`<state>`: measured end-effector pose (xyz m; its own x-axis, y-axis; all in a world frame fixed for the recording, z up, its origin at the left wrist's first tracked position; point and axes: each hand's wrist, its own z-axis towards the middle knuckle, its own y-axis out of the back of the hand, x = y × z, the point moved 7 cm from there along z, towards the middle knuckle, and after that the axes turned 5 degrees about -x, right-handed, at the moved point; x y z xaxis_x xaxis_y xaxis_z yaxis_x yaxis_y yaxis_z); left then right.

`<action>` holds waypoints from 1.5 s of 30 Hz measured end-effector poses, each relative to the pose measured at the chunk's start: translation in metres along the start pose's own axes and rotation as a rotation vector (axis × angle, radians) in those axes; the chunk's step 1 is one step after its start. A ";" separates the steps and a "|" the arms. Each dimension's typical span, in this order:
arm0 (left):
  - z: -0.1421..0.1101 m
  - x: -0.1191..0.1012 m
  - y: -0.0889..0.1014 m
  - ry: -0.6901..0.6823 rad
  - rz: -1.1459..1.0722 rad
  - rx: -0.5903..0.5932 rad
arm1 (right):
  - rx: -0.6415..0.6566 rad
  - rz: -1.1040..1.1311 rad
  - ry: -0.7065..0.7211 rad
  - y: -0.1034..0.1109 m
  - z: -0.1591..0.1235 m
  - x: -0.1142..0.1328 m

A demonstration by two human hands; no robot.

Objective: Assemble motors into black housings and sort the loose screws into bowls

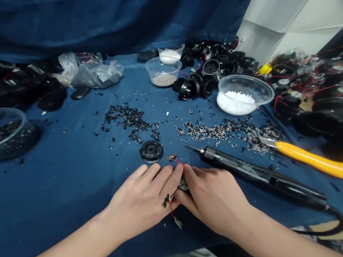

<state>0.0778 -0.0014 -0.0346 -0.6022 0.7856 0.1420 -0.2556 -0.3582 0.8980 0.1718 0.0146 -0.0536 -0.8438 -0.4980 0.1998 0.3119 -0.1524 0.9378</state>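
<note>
Small-parts workshop: a powered screwdriver (260, 176), yellow-handled cutter (317, 160), scattered screws (219, 131), clear tubs (261, 96) and heaped black housings (210, 67) occupy a cloth-covered work surface (79, 170).

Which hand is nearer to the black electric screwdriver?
Right. The right hand is close beside the screwdriver, near its tip end; the left hand is farther off, on the other side of the right hand.

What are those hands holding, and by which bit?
The left hand and right hand hold a small dark part between them, hiding exactly where.
</note>
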 end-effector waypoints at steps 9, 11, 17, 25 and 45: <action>-0.008 -0.011 0.008 -0.010 0.118 -0.039 | 0.052 -0.044 0.019 -0.003 -0.002 0.003; -0.007 -0.013 0.008 0.023 0.126 -0.021 | 0.042 -0.105 0.027 -0.002 -0.003 0.006; -0.006 -0.017 0.001 0.104 0.221 0.089 | -0.020 -0.214 0.055 0.009 -0.004 0.018; -0.009 -0.032 0.003 0.149 0.240 0.183 | 0.083 -0.226 0.028 0.011 -0.015 0.017; -0.016 -0.033 0.007 0.168 0.344 0.072 | 0.006 -0.236 0.052 0.020 -0.017 0.027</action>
<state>0.0841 -0.0377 -0.0397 -0.7608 0.5298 0.3747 0.0326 -0.5454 0.8376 0.1623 -0.0163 -0.0337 -0.8692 -0.4927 -0.0404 0.1056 -0.2650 0.9584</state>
